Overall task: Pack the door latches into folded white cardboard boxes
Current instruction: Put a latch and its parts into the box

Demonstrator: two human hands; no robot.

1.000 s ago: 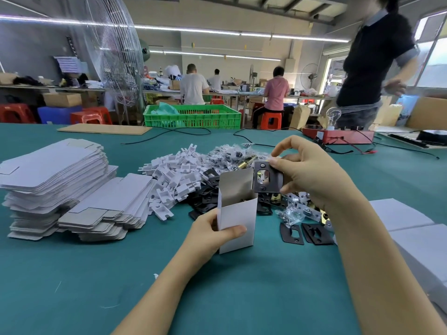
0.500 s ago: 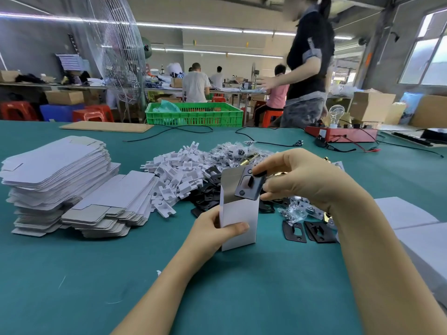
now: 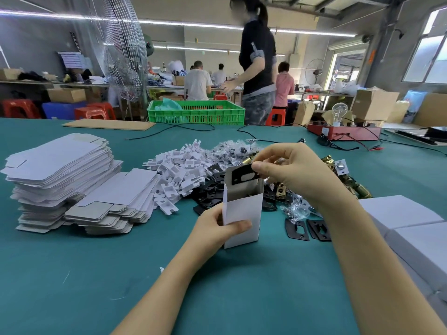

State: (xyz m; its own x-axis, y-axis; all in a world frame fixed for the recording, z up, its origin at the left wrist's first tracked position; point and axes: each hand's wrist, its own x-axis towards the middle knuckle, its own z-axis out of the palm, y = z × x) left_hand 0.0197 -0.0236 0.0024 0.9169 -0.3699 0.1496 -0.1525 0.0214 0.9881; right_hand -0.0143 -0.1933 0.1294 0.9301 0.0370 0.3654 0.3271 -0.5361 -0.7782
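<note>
The left hand (image 3: 215,228) grips the upright white box (image 3: 243,213) near the table's (image 3: 72,274) middle; the right hand (image 3: 290,170) pinches a black latch plate (image 3: 244,176) at its open top.

The right hand (image 3: 287,170) has turned the black plate (image 3: 244,176) flat and lowered it to the open mouth of the white box (image 3: 243,213); the standing person (image 3: 257,61) walked left.

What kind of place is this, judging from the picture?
Most likely a small factory packing floor. A stack of flat white box blanks lies on a long green table beside loose black latch plates. Behind it, other people work at benches, near a green plastic crate.
</note>
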